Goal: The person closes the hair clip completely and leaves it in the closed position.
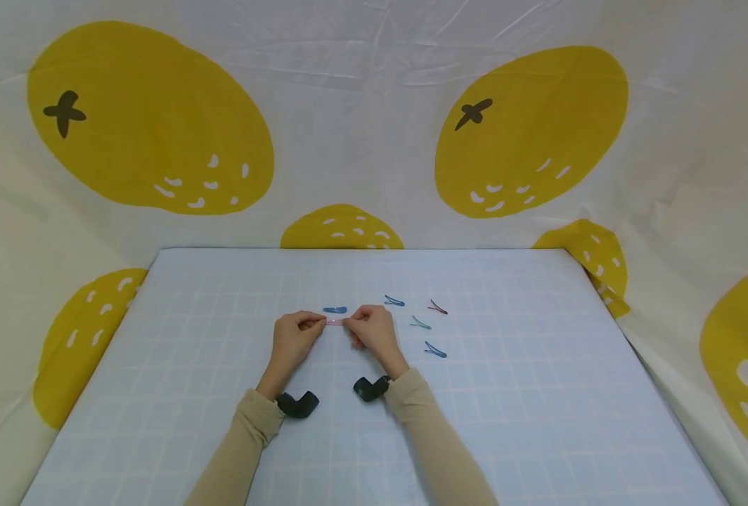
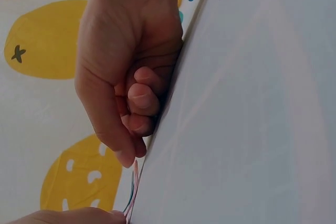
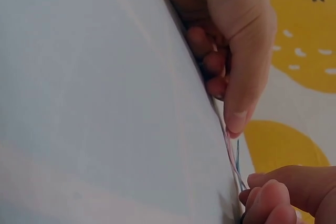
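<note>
A pink snap hair clip (image 1: 334,322) is held between the two hands just above the table. My left hand (image 1: 293,343) pinches its left end between thumb and forefinger, and the other fingers are curled. At the clip's right end, the thumb and forefinger of my right hand (image 1: 377,334) pinch it. Both wrist views show the clip edge-on, with a thin pink strip (image 3: 230,150) running from one hand to the other. Just behind it on the table lies a flat blue hair clip (image 1: 334,310).
To the right of the hands lie several splayed hair clips: a blue one (image 1: 394,301), a dark red one (image 1: 438,307), a pale teal one (image 1: 421,322) and another blue one (image 1: 436,350). A checked pale cloth covers the table (image 1: 538,407). A lemon-patterned curtain (image 1: 355,140) hangs behind.
</note>
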{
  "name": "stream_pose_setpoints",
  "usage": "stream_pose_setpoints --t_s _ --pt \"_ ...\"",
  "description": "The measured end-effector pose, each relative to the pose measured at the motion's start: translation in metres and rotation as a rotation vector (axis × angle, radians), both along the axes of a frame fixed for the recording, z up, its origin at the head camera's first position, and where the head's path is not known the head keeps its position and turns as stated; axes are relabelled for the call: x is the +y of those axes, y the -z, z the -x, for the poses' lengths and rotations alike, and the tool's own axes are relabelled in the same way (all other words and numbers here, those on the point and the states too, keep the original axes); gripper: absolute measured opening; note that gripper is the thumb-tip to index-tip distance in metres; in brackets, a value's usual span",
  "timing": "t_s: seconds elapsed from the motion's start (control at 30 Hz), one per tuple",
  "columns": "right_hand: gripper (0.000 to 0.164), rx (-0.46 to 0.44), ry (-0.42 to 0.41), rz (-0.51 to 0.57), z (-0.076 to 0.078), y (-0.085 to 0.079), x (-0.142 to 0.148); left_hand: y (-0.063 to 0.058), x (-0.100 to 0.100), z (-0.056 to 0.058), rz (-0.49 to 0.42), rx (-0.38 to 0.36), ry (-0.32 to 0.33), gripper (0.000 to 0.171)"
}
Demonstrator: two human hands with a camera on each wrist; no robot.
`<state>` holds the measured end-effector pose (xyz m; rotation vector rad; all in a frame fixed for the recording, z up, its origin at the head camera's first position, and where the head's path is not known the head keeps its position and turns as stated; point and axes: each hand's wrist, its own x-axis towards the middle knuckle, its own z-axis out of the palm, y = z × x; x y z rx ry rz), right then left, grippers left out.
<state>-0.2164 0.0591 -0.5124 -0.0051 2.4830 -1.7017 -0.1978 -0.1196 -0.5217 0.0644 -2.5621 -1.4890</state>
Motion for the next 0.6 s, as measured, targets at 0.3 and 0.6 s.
stream_pose_setpoints --t_s 0.3,0.6 --pt "0.009 -0.008 0.011 0.005 -0.0024 -0.0012 0.0007 0.0005 0.0005 0.0003 -0.003 0.013 0.012 0.006" --pt "0.006 0.001 -0.005 -0.001 -0.0018 -0.0008 0.0003 0.0002 0.0004 0.0002 -0.001 0.023 0.011 0.005"
